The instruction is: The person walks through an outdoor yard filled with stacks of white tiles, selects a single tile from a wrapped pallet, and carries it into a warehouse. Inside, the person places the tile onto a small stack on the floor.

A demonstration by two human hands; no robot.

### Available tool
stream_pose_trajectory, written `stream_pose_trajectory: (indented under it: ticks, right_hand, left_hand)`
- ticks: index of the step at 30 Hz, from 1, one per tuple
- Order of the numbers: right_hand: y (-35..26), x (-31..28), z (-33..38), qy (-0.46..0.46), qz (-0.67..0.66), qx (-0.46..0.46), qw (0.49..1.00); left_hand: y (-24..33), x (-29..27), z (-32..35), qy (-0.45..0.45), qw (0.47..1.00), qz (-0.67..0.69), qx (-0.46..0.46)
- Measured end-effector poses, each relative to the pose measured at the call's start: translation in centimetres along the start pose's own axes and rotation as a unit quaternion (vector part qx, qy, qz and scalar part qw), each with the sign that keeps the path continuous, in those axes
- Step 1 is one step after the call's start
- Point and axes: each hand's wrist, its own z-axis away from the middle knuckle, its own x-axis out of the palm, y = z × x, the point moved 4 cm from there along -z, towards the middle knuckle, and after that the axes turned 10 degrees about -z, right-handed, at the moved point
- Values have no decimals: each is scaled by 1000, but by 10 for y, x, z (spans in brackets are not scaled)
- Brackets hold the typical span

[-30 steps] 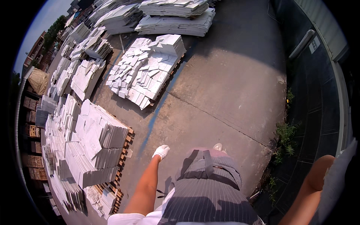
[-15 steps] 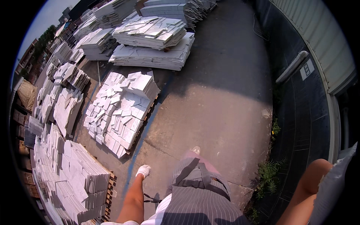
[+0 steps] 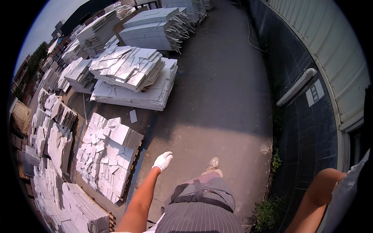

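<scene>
Grip slack and empty, fingers loosely parted, the white-gloved left hand (image 3: 162, 160) is hanging above the concrete ground (image 3: 241, 149), to the right of a pallet load of white tiles (image 3: 112, 159); the right hand is falling outside the view, so whether its grip is clamped cannot be told. From the left, stacked slabs (image 3: 83, 209) are filling the lower corner, one shoe (image 3: 213, 163) is showing ahead of the waist, and a pale, ragged-edged sheet (image 3: 349, 190) is standing at far right, beside the bent right arm (image 3: 320, 190). Moving well here is probably depending on using the free left hand for balance, stepping wide of the pallet's corners and, if the right arm is indeed supporting the sheet, holding it steady. In pose, the left forearm is reaching forward, angling slightly inward; the right elbow is pointing forward, its forearm apparently folding back toward the sheet.
</scene>
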Motion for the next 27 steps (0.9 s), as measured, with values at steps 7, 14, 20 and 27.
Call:
stream_pose_trajectory:
  ticks: [7, 14, 20, 27]
  right_hand:
    - [212, 47, -73, 16, -49, -20, 999]
    - [424, 82, -112, 40, -49, -24, 998]
    - [620, 179, -130, 58, -72, 35, 995]
    - [796, 174, -215, 92, -15, 38, 995]
  left_hand:
    - [-135, 34, -31, -9, 966, 66, -251]
    - [-54, -43, -143, -24, 906, 180, -382]
    - [-40, -61, -420, -47, 967, -56, -245]
    - [303, -217, -744, 5, 997, -69, -31]
